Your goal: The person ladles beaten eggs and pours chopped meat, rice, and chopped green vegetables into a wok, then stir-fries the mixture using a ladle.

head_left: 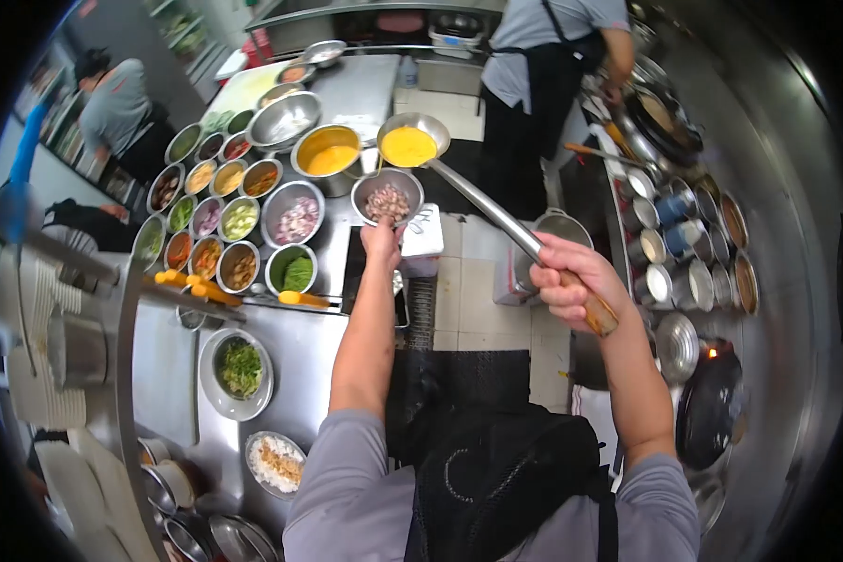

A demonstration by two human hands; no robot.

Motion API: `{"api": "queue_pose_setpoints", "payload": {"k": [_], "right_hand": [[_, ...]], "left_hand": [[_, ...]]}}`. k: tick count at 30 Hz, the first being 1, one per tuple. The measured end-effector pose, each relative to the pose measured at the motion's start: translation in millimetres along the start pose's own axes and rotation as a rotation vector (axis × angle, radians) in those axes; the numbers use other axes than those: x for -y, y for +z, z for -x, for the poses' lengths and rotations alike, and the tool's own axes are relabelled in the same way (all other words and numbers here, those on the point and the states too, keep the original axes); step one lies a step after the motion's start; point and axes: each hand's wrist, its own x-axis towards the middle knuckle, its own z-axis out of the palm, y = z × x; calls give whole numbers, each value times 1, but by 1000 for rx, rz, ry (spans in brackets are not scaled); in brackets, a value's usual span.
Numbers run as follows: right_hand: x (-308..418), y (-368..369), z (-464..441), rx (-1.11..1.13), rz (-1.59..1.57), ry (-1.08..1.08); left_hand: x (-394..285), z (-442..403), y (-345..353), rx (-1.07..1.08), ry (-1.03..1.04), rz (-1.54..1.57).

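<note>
My left hand (382, 242) grips the near rim of a small metal bowl (358, 199) with chopped pinkish-brown pieces in it. In my right hand (579, 281) is a long-handled ladle (487, 208), its wooden grip end showing below my fingers. Yellow liquid (408, 146), perhaps beaten egg, fills the ladle's scoop, which is just above and right of the bowl. Left of the scoop stands a metal pot (302, 170) with more yellow-orange liquid. A bowl of chopped onion (295, 219) sits left of my left hand.
Several metal bowls of cut vegetables (242, 222) crowd the left counter. Nearer are a bowl of greens (241, 367) and a bowl of rice (275, 465). At right stand seasoning containers (658, 283) and a wok (712, 412) beside a flame. One co-worker (543, 84) works ahead, another (126, 110) far left.
</note>
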Motion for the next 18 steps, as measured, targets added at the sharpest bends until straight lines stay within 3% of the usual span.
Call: {"api": "queue_pose_setpoints", "payload": {"k": [5,18], "right_hand": [[-15,-31,115,-211,47,-133],[-117,-139,442,-719,-123,-556]], "left_hand": [[60,43,66,158,-56,0],[306,340,245,739,-503,-194]]}}
